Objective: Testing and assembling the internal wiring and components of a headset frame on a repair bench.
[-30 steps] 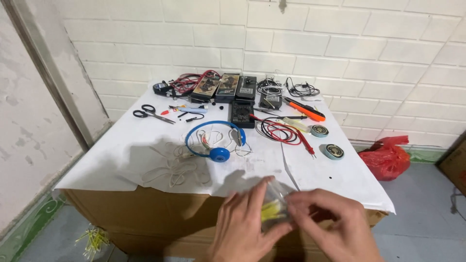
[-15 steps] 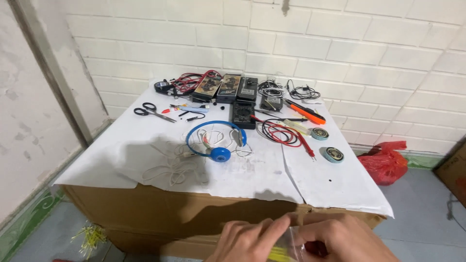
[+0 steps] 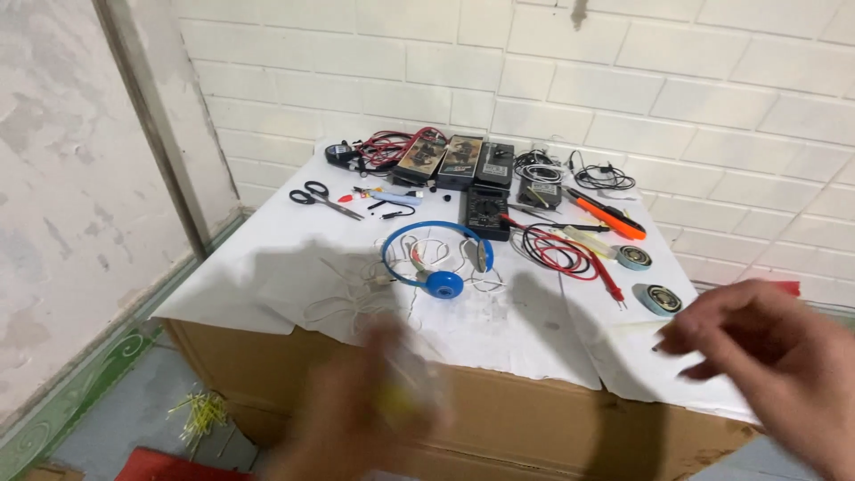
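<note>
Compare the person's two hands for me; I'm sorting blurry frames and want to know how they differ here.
The left hand is heavily motion-blurred, low in front of the cardboard box; the right hand is sharper, over the table's right corner. The left hand seems to hold something small, clear and yellowish, too blurred to identify; the right hand holds nothing, fingers curled loosely. Both are bare and near the white sheet.

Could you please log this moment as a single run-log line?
left hand: blurred, holds small clear bag | right hand: open, apart, above table edge | blue headphones: on white paper, untouched
</note>
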